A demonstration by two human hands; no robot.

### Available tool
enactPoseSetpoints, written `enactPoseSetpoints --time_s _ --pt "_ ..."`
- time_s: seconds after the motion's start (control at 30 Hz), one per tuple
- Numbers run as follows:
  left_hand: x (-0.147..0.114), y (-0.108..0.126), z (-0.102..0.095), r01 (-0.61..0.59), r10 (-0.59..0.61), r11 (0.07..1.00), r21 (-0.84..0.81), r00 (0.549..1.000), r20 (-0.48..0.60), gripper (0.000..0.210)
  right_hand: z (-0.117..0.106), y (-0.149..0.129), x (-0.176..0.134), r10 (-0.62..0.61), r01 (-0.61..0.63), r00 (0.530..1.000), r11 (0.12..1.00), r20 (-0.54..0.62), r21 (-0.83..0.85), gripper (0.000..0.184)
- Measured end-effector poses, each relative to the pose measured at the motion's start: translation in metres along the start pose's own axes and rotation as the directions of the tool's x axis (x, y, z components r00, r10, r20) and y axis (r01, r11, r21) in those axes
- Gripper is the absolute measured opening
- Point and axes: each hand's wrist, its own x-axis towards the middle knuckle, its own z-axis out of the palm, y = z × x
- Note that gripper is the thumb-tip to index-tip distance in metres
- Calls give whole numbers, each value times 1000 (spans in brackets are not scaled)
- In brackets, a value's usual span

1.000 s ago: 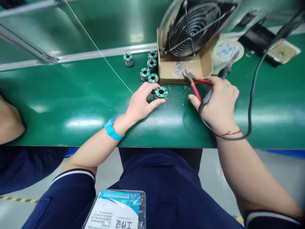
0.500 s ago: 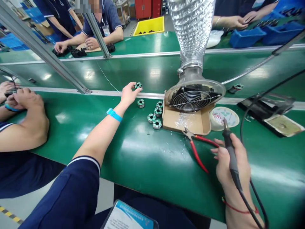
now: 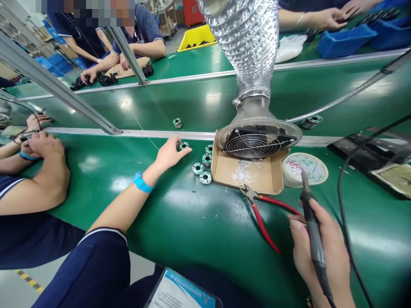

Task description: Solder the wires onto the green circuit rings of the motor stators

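Note:
My left hand (image 3: 170, 154), with a blue wristband, has its thumb and fingers round a small motor stator (image 3: 184, 146) topped by a green ring-shaped circuit board. Several similar stators (image 3: 205, 177) stand just right of it, beside a cardboard box (image 3: 221, 173). Another stator (image 3: 177, 123) stands beyond the metal rail. In my right hand (image 3: 321, 248) is a soldering iron (image 3: 313, 231), its tip pointing up and away over a round white reel (image 3: 305, 169). Red-handled cutting pliers (image 3: 265, 233) lie open on the green table, one handle end close to my right fingers.
A fume-extraction hood (image 3: 253, 143) on a silver duct (image 3: 247, 55) hangs over the box. Wire clippings lie in the box and on the table. The iron's black cable (image 3: 345, 205) runs along the right. A co-worker's arm (image 3: 48, 171) rests at left; other people sit opposite.
The stator my left hand held now stands beyond the rail. My left hand has come back nearer and closed round another stator. My right hand keeps hold of the soldering iron.

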Motion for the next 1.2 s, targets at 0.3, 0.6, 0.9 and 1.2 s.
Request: enactPoseSetpoints --time_s 0.3,0.6,0.9,1.2 --pt "-23 -13 -7 -185 224 970 -159 932 284 62 1 -4 12 -53 48 990 998 -128 -41 56" --pt "-68 -13 4 -199 287 899 -390 940 182 37 -2 -29 -12 24 30 925 990 -380 137 44" --pt "-157 37 3 -130 532 689 -713 759 375 47 -10 -111 -27 -192 163 979 941 69 298 42" --pt "-170 55 12 -257 691 614 -747 632 351 41 -1 -117 -9 -265 57 894 867 361 494 47"
